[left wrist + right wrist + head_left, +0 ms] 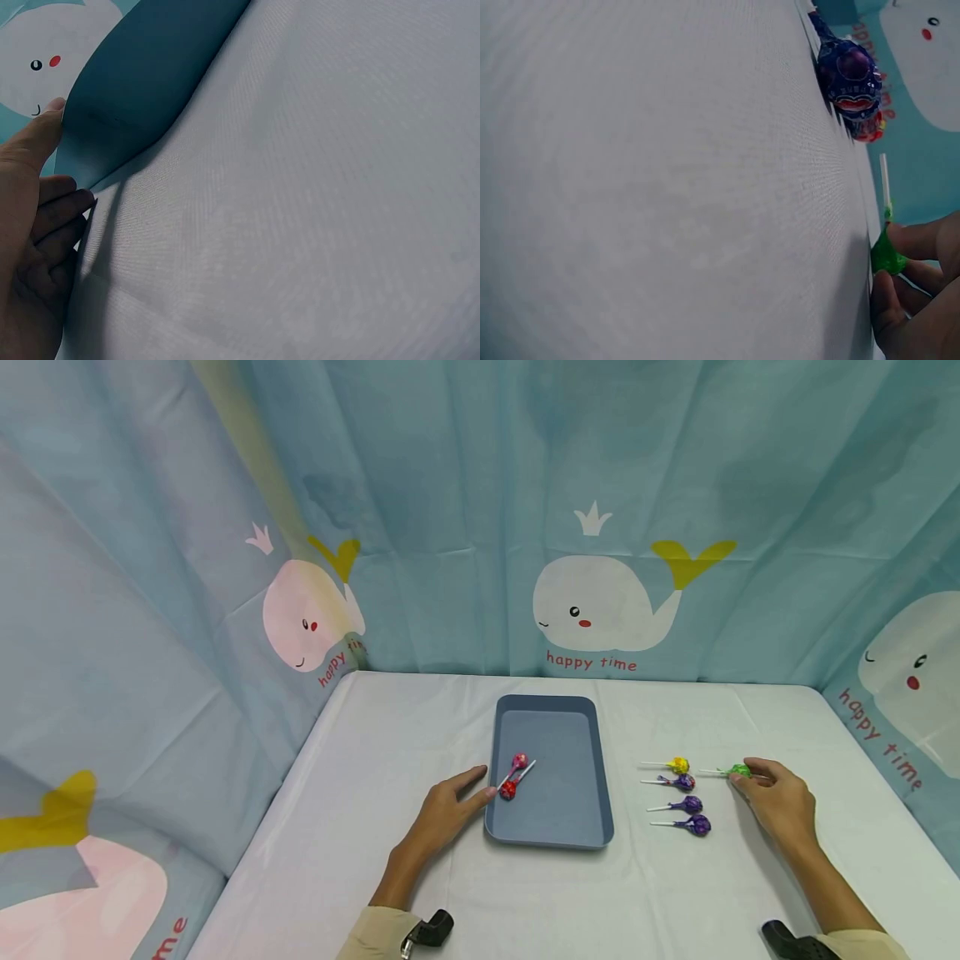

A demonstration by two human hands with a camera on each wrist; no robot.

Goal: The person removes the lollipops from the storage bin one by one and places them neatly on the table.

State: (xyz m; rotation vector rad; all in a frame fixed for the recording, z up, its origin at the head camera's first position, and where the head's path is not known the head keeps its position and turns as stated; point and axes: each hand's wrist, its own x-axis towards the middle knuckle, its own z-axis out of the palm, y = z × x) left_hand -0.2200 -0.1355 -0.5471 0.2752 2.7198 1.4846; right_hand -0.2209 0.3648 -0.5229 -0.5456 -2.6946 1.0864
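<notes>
In the head view, my left hand (442,817) holds the left side of a blue-grey tray (562,760), its thumb at the rim. The left wrist view shows the fingers (64,214) by the lower edge of the tray's outer wall (142,82). Two red-wrapped lollipops (508,789) lie in the tray, sticks crossing. On the right, my right hand (780,802) pinches a green lollipop (887,255) by its wrapped head, its white stick pointing left. Beside it lie a yellow lollipop (678,765), a purple-and-red one (684,782) and two purple ones (697,825).
A white cloth (630,902) covers the table. Blue curtains (450,527) printed with whales stand along the back and both sides. The loose lollipops form a column between the tray and my right hand, sticks toward the tray.
</notes>
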